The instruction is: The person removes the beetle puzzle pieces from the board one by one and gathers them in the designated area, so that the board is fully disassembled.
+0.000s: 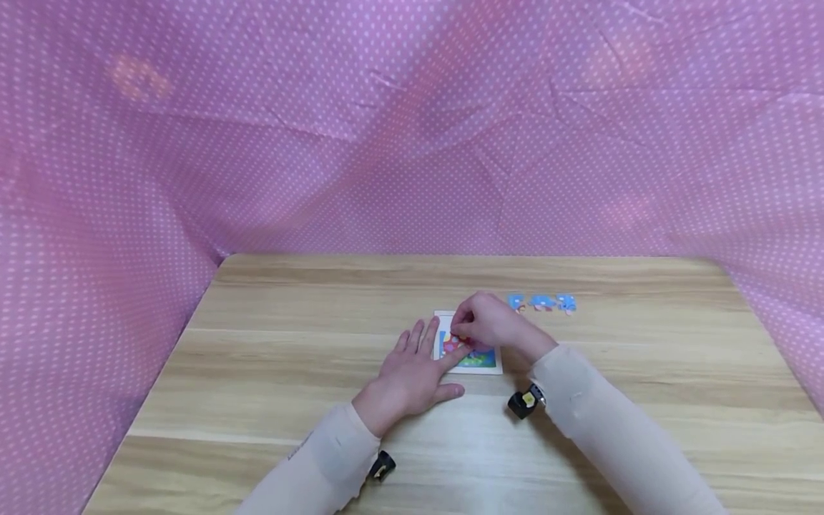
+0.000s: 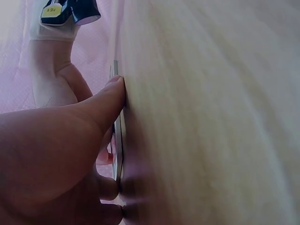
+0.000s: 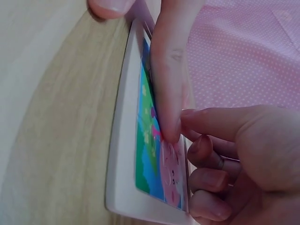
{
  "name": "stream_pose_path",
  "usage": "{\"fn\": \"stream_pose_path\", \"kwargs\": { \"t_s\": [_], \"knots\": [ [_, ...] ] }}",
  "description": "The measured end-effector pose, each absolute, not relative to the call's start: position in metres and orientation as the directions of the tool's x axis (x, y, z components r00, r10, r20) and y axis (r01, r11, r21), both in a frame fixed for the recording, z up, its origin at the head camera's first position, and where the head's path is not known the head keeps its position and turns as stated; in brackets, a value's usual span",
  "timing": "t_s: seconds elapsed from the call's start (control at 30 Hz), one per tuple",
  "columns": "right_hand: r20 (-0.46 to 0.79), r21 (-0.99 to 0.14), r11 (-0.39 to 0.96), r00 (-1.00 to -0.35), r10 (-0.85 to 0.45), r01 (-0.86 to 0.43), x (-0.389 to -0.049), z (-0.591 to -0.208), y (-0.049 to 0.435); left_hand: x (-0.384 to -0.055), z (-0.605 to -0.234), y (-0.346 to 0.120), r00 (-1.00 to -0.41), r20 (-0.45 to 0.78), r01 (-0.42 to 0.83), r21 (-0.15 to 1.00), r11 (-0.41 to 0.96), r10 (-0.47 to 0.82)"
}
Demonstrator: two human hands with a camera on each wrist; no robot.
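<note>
A white-bordered jigsaw puzzle board [image 1: 473, 370] lies on the table, with a green, blue, red and pink picture [image 3: 146, 136] partly filled in. My left hand [image 1: 412, 373] is spread flat at its left side, the index finger laid across the picture and the thumb on the wood. Over the board's upper part, my right hand [image 1: 491, 322] pinches a small puzzle piece [image 1: 455, 336] between thumb and index finger, mostly hidden by the fingers. In the right wrist view the pinching fingertips touch or nearly touch the left index finger [image 3: 168, 89].
Several loose blue puzzle pieces [image 1: 542, 302] lie in a row behind and right of the board. The wooden table [image 1: 290, 357] meets a pink dotted cloth [image 1: 412, 179] at its back and sides. Each wrist carries a small black camera [image 1: 523, 403].
</note>
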State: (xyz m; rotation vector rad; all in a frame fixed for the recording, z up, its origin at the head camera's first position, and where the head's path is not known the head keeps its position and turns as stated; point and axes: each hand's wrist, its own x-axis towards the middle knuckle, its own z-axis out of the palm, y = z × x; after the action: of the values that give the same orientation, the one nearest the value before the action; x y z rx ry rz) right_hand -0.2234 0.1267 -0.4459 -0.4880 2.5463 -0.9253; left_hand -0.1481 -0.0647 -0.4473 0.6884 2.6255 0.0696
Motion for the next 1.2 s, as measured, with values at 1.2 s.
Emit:
{"fn": "stream_pose_path", "kwargs": {
  "t_s": [1.2],
  "knots": [
    [-0.236,-0.772,0.622,-0.85,-0.47,-0.13,-0.2188,-0.4506,0.135,-0.1484,-0.4491,-0.0641,-0.796,-0.37,0.468,0.127,0.875,0.479]
  ]
}}
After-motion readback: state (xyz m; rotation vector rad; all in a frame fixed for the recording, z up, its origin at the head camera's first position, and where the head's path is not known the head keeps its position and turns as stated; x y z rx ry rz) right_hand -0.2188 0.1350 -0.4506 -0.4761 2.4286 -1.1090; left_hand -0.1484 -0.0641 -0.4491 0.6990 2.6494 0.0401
